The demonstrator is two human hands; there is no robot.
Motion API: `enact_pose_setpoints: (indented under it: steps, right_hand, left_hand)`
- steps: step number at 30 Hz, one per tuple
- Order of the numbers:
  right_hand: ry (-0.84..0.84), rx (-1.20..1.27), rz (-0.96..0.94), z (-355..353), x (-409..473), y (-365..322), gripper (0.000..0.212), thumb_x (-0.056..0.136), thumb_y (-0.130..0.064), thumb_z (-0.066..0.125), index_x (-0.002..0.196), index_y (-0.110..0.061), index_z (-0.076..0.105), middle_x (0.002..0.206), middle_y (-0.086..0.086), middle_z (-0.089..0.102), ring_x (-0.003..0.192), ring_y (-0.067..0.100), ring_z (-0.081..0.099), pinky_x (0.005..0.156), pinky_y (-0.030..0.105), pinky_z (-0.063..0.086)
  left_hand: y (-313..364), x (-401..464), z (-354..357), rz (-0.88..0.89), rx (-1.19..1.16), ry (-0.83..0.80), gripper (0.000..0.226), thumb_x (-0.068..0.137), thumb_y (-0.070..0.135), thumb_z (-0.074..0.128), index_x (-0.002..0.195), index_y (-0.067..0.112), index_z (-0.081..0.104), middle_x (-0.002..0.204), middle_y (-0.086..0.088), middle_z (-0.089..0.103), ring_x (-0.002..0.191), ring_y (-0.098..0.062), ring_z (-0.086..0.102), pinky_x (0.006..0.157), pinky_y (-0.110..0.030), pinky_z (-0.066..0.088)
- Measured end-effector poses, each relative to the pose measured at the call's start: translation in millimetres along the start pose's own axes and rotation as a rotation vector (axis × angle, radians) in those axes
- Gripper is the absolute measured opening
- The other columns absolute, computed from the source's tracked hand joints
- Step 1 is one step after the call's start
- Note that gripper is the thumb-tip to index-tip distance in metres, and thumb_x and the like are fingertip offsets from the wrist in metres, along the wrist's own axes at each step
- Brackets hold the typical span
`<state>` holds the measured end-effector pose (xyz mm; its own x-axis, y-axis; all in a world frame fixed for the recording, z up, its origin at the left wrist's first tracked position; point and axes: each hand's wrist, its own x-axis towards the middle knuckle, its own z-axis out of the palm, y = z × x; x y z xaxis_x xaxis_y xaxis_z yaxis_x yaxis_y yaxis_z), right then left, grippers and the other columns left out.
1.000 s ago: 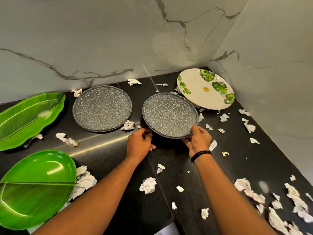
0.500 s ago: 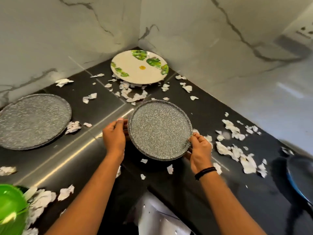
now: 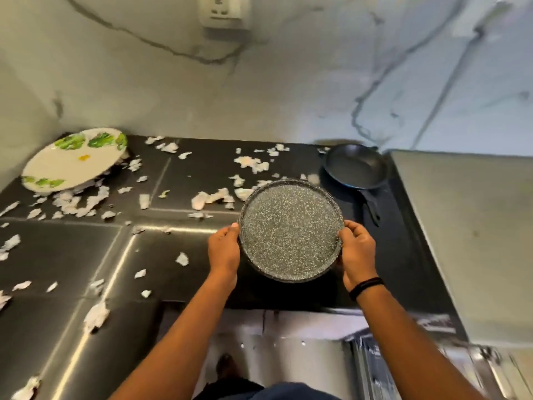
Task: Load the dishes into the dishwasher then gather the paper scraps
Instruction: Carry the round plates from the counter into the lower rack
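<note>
A round grey speckled plate (image 3: 290,230) is held above the black counter (image 3: 72,255), near its front edge. My left hand (image 3: 223,251) grips the plate's left rim and my right hand (image 3: 356,252) grips its right rim, thumb over the edge. A white plate with green leaf prints (image 3: 72,160) lies in the far left corner. Torn white paper scraps (image 3: 213,196) are strewn over the counter, thickest beside the leaf plate and behind the held plate.
A dark frying pan (image 3: 356,166) sits at the counter's far right, handle pointing toward me. A grey steel surface (image 3: 467,226) adjoins on the right. A wall socket (image 3: 223,11) is on the marble wall. Blurred racks (image 3: 375,359) show below the counter edge.
Both hands lifted the speckled plate off the counter and carried it right, toward me. My view swung right: the green plates and second speckled plate left view, and the frying pan came in.
</note>
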<state>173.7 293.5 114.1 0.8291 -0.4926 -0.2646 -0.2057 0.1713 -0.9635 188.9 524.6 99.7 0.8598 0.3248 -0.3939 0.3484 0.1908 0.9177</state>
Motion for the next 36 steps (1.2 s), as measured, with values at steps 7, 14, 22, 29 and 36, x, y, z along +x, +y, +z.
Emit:
enact_pose_setpoints:
  steps: [7, 14, 22, 29, 36]
  right_hand:
    - [0.361, 0.118, 0.014, -151, -17, 9, 0.02, 0.092, 0.005, 0.048, 0.099, -0.006, 0.063, 0.077, 0.002, 0.056, 0.066, 0.012, 0.044, 0.051, 0.015, 0.04]
    - [0.673, 0.278, 0.111, -293, -49, 37, 0.025, 0.091, 0.006, 0.046, 0.103, -0.008, 0.064, 0.089, 0.003, 0.061, 0.08, 0.015, 0.052, 0.067, 0.026, 0.045]
    - [1.015, 0.436, 0.19, -392, -100, 83, 0.03, 0.096, 0.006, 0.041, 0.1, -0.017, 0.058, 0.08, -0.003, 0.053, 0.072, 0.014, 0.045, 0.057, 0.025, 0.035]
    - [1.25, 0.515, 0.282, -442, -137, 107, 0.029, 0.094, 0.008, 0.041, 0.093, -0.016, 0.058, 0.074, -0.003, 0.051, 0.066, 0.01, 0.043, 0.055, 0.022, 0.034]
    - [1.412, 0.462, 0.382, -475, -135, 139, 0.021, 0.092, -0.001, 0.053, 0.079, -0.017, 0.057, 0.069, -0.003, 0.049, 0.064, 0.011, 0.041, 0.06, 0.024, 0.035]
  left_hand:
    - [-44, -80, 101, -0.108, 0.165, -0.271, 0.032, 0.102, 0.021, 0.058, 0.075, 0.017, 0.076, 0.091, -0.011, 0.075, 0.094, -0.035, 0.068, 0.092, -0.059, 0.054]
    - [-88, -162, 203, -0.1, 0.386, -0.565, 0.021, 0.105, 0.009, 0.049, 0.093, 0.013, 0.066, 0.097, -0.018, 0.072, 0.086, -0.031, 0.067, 0.064, -0.041, 0.061]
    - [-142, -243, 283, -0.085, 0.643, -0.883, 0.051, 0.094, 0.053, 0.059, 0.111, 0.005, 0.062, 0.104, -0.015, 0.071, 0.099, -0.033, 0.067, 0.093, -0.06, 0.053]
    - [-214, -272, 343, -0.182, 0.873, -1.104, 0.083, 0.058, 0.087, 0.055, 0.117, 0.029, 0.063, 0.124, -0.003, 0.067, 0.116, -0.029, 0.063, 0.103, -0.06, 0.048]
    - [-263, -295, 399, -0.304, 1.044, -1.285, 0.054, 0.093, 0.069, 0.048, 0.121, 0.024, 0.059, 0.128, -0.001, 0.06, 0.118, -0.023, 0.057, 0.107, -0.055, 0.044]
